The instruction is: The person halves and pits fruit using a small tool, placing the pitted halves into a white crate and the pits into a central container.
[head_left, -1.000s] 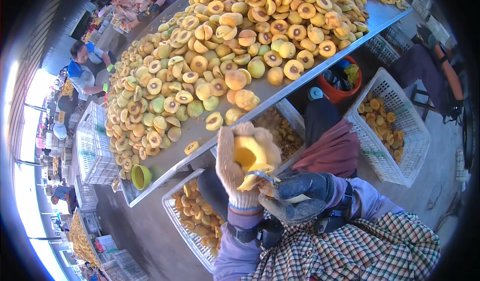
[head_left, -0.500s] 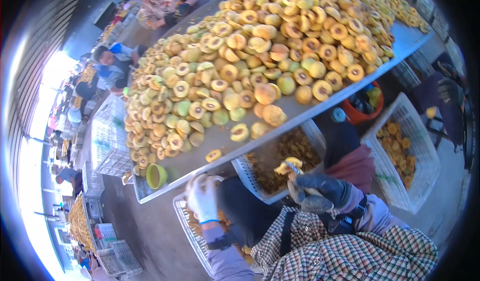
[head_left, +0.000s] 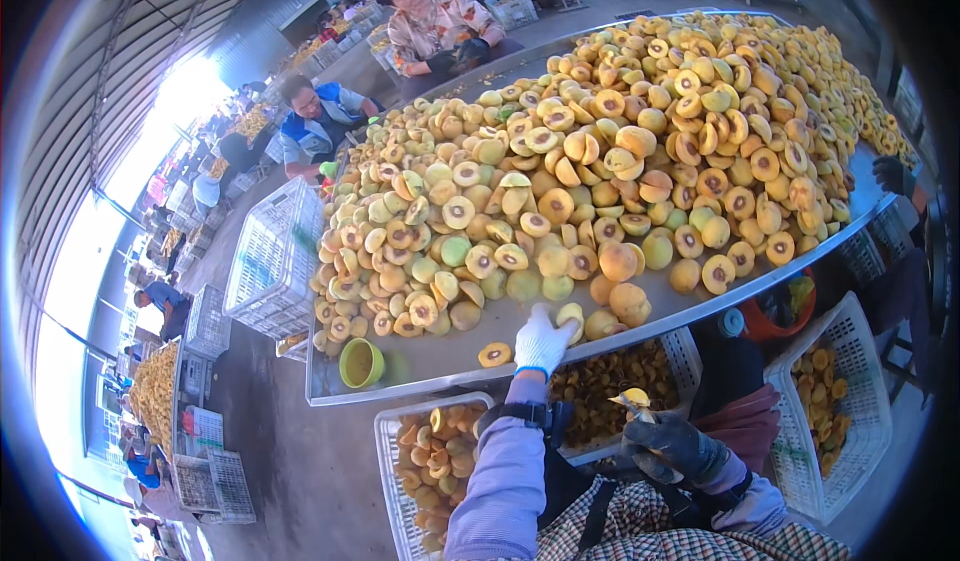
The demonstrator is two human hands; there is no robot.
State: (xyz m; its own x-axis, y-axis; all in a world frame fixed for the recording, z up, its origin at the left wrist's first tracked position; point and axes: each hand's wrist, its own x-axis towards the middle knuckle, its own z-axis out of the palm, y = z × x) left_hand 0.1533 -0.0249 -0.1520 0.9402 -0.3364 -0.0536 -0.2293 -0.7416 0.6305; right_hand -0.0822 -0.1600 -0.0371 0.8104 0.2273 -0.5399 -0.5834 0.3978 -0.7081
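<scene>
My left hand (head_left: 545, 340), in a white glove, reaches over the near edge of the table. Its fingers close on a peach half (head_left: 570, 314), which stands tilted against them. Low in front of my body, my right hand (head_left: 672, 447) wears a dark glove and is closed round a small pitting tool, its handle mostly hidden by the fingers. A yellow piece of peach (head_left: 632, 398) sits at the tool's metal end. Another peach half (head_left: 495, 354) lies cut side up to the left of my left hand. A large heap of halved peaches (head_left: 560, 201) covers the tabletop beyond.
A yellow-green cup (head_left: 361, 363) stands at the metal table's (head_left: 440, 363) left corner. Beneath the edge are white crates (head_left: 385, 441) of peach halves and darker scraps (head_left: 600, 386). Another crate (head_left: 868, 411) stands right, beside an orange bucket (head_left: 775, 323). Two co-workers (head_left: 440, 31) sit across the table.
My left hand has moved from above the crate up to the table edge and taken hold of a peach half. My right hand stays low with the tool. The view has shifted, showing more of the far side.
</scene>
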